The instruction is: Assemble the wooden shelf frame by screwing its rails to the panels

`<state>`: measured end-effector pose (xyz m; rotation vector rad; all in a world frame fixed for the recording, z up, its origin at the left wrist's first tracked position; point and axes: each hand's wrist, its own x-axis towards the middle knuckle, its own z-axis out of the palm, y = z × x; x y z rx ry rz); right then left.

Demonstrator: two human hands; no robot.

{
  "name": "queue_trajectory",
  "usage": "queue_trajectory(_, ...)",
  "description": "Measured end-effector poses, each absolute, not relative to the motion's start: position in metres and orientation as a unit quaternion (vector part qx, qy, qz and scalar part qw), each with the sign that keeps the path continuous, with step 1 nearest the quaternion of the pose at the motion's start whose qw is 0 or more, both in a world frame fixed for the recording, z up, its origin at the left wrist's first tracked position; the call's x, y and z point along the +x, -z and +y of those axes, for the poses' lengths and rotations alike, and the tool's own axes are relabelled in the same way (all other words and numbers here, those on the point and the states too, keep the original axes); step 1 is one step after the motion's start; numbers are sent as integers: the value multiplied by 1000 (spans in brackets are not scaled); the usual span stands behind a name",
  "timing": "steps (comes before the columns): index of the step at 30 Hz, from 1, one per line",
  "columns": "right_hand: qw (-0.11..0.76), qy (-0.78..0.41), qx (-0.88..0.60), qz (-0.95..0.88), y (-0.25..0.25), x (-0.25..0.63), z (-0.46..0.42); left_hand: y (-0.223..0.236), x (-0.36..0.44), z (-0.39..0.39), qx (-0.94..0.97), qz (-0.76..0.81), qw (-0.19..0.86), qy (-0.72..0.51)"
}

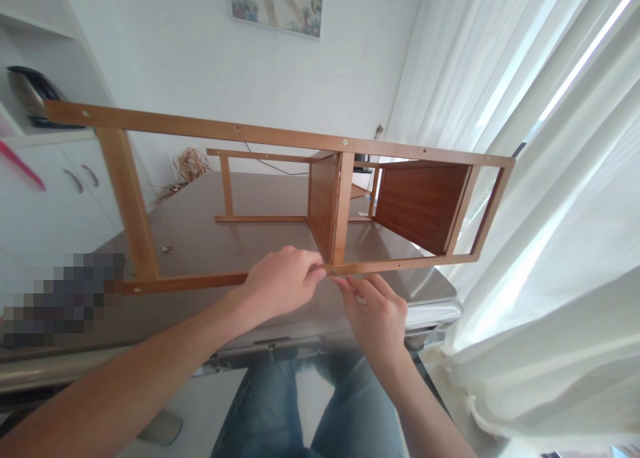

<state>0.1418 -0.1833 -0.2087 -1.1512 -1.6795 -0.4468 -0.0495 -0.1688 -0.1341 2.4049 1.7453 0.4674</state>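
Observation:
A brown wooden shelf frame (280, 133) lies on its side on a brown table (210, 238), with two slatted panels (420, 205) fixed inside it. My left hand (280, 285) is closed around the frame's near rail, just left of the middle upright. My right hand (375, 311) sits right beside it under the same rail, fingers pinched at a small part I cannot make out, close to the joint.
White cabinets (75, 178) and shelves stand at the left, with a dark object on a shelf. White curtains (525, 178) hang close at the right. A small screw-like piece (167, 249) lies on the table. A picture (277, 5) hangs on the far wall.

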Motion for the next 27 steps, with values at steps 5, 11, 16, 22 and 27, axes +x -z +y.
queue_trajectory(5,510,167,-483,-692,212,141,-184,137,-50,-169,800,573,76,-160)
queue_trajectory(11,463,173,-477,-727,219,141,-190,145,-53,-172,800,570,92,-163)
queue_trajectory(16,333,188,-391,-837,217,149,-189,161,-59,-175,806,561,97,-165)
queue_trajectory(22,233,178,-283,-913,213,159,-182,181,-66,-170,812,544,91,-190)
queue_trajectory(27,342,84,-299,-887,228,160,-195,191,-66,-170,805,548,102,-202)
